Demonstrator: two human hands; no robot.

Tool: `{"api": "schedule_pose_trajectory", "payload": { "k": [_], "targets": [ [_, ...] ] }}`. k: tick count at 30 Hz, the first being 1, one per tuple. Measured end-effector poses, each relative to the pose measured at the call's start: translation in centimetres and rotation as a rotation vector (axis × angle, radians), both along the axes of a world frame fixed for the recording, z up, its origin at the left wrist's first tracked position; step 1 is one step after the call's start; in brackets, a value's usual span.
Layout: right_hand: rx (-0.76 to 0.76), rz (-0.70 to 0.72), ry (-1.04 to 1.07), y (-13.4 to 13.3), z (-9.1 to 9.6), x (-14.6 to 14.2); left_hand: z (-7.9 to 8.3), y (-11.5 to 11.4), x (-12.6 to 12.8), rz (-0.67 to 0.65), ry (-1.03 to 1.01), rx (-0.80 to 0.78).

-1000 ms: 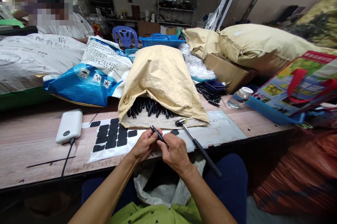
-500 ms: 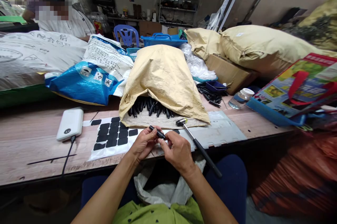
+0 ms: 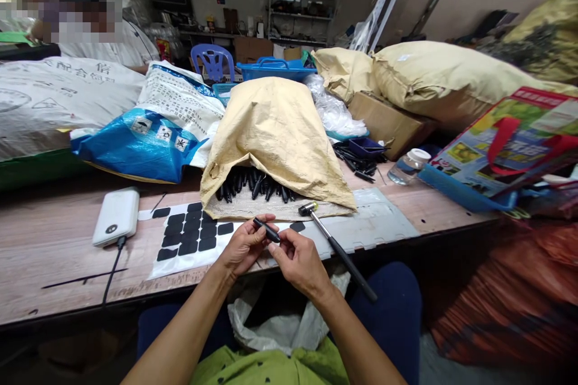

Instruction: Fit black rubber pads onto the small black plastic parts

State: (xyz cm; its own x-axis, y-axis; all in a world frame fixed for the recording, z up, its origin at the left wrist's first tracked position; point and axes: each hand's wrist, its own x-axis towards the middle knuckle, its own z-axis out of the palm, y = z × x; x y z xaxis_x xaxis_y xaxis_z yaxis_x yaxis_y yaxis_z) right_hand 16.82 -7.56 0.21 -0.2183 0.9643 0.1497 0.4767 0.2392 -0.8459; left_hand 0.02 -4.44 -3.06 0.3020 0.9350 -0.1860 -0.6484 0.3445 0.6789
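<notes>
Straight across the view, from nine o'clock to three, runs a wood-grain table [image 3: 58,258], the clock being centred on the hands with twelve directly ahead. Toward two o'clock, well back, lies a full tan sack [image 3: 451,81]; toward ten, a white printed sack [image 3: 58,87]. At twelve a gaping tan sack [image 3: 275,126] rests on the table, its mouth facing the hands and showing a crowd of black parts [image 3: 257,185]. At nine, near the left hand [image 3: 244,246], lies a white sheet [image 3: 185,263] bearing rounded black squares. A hammer [image 3: 334,240] slants from two o'clock, its head at the lip of the gaping sack, to four, where the handle overhangs the table edge just beside the right hand [image 3: 300,261]. Farther out past nine sits a white power bank [image 3: 116,216], cable plugged in; at two, a clear jar [image 3: 409,166].

Smallest, at the clock's centre, is a black tapered piece [image 3: 267,230], tilted from ten o'clock down toward four. The left thumb and fingers pinch it close; the right fingertips close around its lower end. How firmly either presses, I cannot tell.
</notes>
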Motion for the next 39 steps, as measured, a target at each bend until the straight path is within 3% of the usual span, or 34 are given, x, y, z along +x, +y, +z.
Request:
{"api": "schedule_pose_trajectory", "payload": {
  "k": [6, 10, 13, 15, 19, 21, 24, 27, 31, 33, 36, 39],
  "targets": [
    [0.092, -0.023, 0.008, -0.4, 0.2, 0.4, 0.8, -0.7, 0.1, -0.117, 0.042, 0.072],
    [0.132, 0.14, -0.002, -2.0, 1.2, 2.9, 1.7, -1.3, -0.2, -0.218, 0.01, 0.187],
    [-0.053, 0.381, -0.115, -3.5, 1.3, 5.5, 2.8, -0.5, -1.1, -0.132, 0.112, 0.247],
    [-0.141, 0.445, -0.262, -4.2, 0.4, 6.6, 3.4, 1.2, -1.8, 0.041, 0.339, 0.246],
    [-0.053, 0.232, -0.617, -4.8, -3.6, 6.7, 3.5, 6.0, -2.5, 0.426, 0.936, 0.234],
    [-0.048, 0.15, -0.738, -4.8, -5.6, 6.3, 3.2, 8.0, -2.3, 0.524, 1.176, 0.267],
    [-0.156, 0.177, -0.813, -5.0, -6.8, 5.7, 2.8, 9.6, -1.5, 0.51, 1.512, 0.244],
    [-0.24, 0.268, -0.742, -5.3, -5.4, 5.8, 2.8, 9.9, -1.1, 0.401, 1.731, 0.174],
    [-0.092, 0.268, -0.391, -4.8, -1.5, 6.7, 2.7, 8.8, -1.6, 0.344, 1.732, 0.275],
    [0.104, 0.077, -0.27, -3.9, -0.2, 7.6, 2.4, 7.7, -1.8, 0.328, 1.645, 0.452],
    [0.301, -0.27, -0.392, -1.9, 0.1, 9.1, 1.6, 5.4, -1.3, 0.206, 1.481, 0.752],
    [0.283, -0.359, -0.594, -0.1, -1.0, 9.9, 0.8, 3.6, -0.3, 0.061, 1.428, 0.894]
  ]
}}
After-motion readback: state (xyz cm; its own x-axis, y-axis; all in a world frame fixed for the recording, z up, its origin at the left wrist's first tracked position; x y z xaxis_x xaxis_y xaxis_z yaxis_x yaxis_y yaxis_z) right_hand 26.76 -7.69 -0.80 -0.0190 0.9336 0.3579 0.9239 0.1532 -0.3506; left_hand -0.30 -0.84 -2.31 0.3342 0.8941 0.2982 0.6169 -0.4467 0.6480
